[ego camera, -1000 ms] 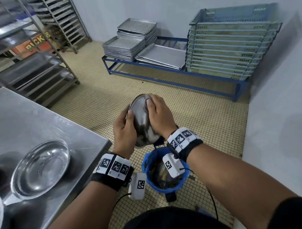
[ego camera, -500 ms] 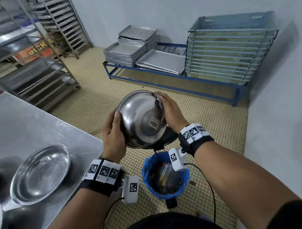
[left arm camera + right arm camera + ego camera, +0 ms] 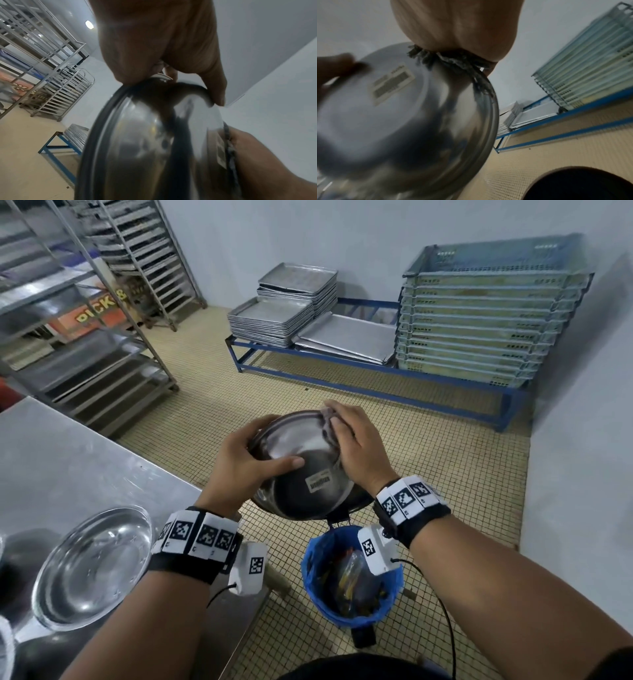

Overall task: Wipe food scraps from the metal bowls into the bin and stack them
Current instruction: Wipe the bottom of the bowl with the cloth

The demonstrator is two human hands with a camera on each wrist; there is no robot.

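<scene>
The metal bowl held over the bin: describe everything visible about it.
The metal bowl is shiny steel, round with a rolled rim, held tilted with its flat underside toward the head camera. A white barcode sticker sits on the base. The left hand grips its left edge, thumb across the base. The right hand presses a grey cloth over its rim. The blue-lined bin stands below.

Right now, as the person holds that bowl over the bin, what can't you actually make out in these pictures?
- Inside of the held bowl: faces away in every view, so any scraps left are hidden.
- Cloth: mostly covered by the right hand.
- Label: print too blurred to read.
- Bin contents: partly hidden by the wrist camera in the head view.
- Left fingers: behind the rim.
</scene>
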